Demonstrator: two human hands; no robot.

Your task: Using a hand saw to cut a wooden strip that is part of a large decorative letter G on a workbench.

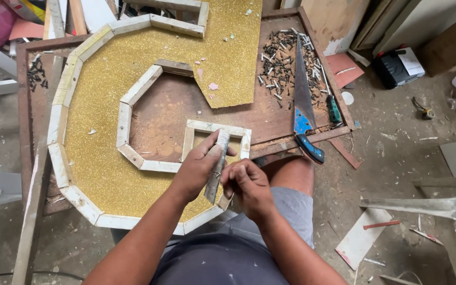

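A large letter-shaped panel covered in gold glitter [101, 105] lies on a brown wooden worktable [270, 119], edged with short white wooden strips [62, 89]. My left hand [199, 169] grips a narrow grey strip [218, 163] held upright over the panel's near edge, beside a small white square frame [215, 129]. My right hand [246, 184] pinches the lower end of the same strip with curled fingers.
A handsaw with a blue and black handle [303, 113] lies on the table's right side next to a heap of nails [283, 58] and a green-handled screwdriver [333, 108]. More nails [37, 74] sit at the far left. Boards, scraps and a black case [397, 66] litter the floor.
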